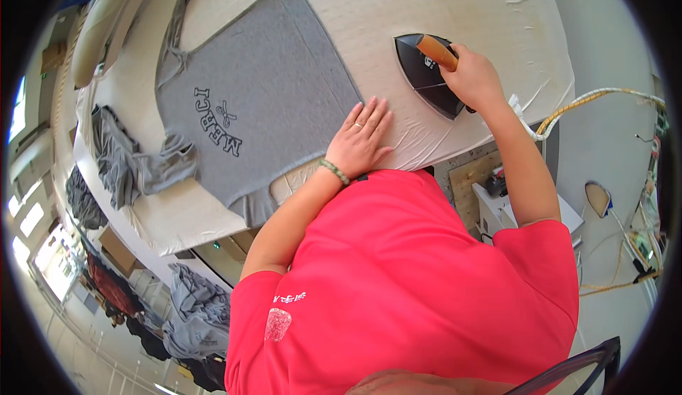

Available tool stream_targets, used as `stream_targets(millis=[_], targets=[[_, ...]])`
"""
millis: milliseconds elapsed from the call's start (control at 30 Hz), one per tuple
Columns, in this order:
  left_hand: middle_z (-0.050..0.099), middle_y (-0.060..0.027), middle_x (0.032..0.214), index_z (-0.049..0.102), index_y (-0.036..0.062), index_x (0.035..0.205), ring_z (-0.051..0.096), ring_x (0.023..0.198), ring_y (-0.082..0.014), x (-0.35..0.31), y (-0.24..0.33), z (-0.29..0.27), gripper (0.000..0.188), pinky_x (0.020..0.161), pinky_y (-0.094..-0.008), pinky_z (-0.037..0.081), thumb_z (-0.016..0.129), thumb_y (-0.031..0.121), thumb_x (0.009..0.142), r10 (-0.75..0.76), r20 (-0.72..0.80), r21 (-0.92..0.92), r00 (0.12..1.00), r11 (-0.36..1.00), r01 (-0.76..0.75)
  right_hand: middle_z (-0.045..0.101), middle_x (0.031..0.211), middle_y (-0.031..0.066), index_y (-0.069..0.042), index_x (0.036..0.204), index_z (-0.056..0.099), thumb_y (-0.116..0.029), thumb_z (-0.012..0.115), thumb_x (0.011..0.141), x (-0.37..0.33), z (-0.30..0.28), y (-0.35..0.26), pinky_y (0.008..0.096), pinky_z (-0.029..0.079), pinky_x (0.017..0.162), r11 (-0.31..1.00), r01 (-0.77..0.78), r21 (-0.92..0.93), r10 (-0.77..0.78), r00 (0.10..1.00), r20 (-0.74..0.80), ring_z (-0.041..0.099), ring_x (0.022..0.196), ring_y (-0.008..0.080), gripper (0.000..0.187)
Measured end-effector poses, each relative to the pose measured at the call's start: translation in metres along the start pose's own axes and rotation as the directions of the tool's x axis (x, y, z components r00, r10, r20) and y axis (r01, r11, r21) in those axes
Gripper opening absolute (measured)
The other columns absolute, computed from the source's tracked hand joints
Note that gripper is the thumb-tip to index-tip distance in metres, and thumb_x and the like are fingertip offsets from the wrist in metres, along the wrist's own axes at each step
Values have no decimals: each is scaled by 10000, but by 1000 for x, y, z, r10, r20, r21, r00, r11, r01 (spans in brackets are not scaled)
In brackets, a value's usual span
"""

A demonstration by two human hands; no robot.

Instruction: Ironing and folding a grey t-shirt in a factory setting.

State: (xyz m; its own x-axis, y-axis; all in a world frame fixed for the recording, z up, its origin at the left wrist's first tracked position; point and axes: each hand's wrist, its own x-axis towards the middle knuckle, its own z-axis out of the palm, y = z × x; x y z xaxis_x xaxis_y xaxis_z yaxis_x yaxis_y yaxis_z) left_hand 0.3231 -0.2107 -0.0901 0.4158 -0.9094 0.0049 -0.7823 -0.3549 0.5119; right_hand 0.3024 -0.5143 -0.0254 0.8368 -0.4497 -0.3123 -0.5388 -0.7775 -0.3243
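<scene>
A grey sweatshirt (277, 61) with dark lettering on its chest lies spread on the cream padded ironing table (440, 4). Flat across the garment's near right corner rests my left hand (360, 138), fingers stretched out and holding nothing. My right hand (472, 75) is wrapped round the orange-brown handle of a black iron (430, 86). The iron is on the bare cover to the right of the garment, apart from it; whether its sole touches the cover I cannot tell. One sleeve (174, 164) lies bunched at the left.
A white and yellow hose (590, 96) runs from the iron off to the right. Below the table's right end stands a white cabinet (494, 207). A pile of grey garments (199, 310) sits at the lower left. A padded arm (103, 25) rises at the far left.
</scene>
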Motion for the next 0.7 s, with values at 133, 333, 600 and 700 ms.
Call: stream_targets(millis=[133,333,600,700], targets=[[491,-188,1541,522,50,1472,441,1456,-357,-47,-21,-20,606,1213,-491,332,707,211,919,-87,-211,-67,974,995,75,735,1009,232,-23,1212,655,-278,731,893,2,-10,-6,511,552,821,997,-4,83,-9,987,158,699,937,439,416],[604,-222,1353,527,-60,1411,550,1284,-390,-256,-99,-20,628,1140,-487,397,736,280,927,-652,-752,-254,-98,150,956,730,989,244,5,1135,618,-309,732,898,-34,4,-71,525,554,834,932,363,14,-345,872,348,707,951,434,409],[730,-282,1102,690,-136,1131,685,1063,-382,-278,-123,-54,787,995,-442,487,740,609,880,-902,-245,-600,-356,-148,786,739,1029,253,23,1080,693,-317,695,927,-40,19,-142,499,571,864,852,524,-14,-438,726,530,717,983,428,373],[731,-281,1128,692,-132,1128,684,1058,-388,-303,-132,-32,783,995,-431,489,727,612,888,-811,-265,-869,-522,-34,494,727,1127,244,-6,1241,650,-310,760,892,-14,4,-116,478,549,924,909,416,22,-373,790,485,707,1058,397,475]])
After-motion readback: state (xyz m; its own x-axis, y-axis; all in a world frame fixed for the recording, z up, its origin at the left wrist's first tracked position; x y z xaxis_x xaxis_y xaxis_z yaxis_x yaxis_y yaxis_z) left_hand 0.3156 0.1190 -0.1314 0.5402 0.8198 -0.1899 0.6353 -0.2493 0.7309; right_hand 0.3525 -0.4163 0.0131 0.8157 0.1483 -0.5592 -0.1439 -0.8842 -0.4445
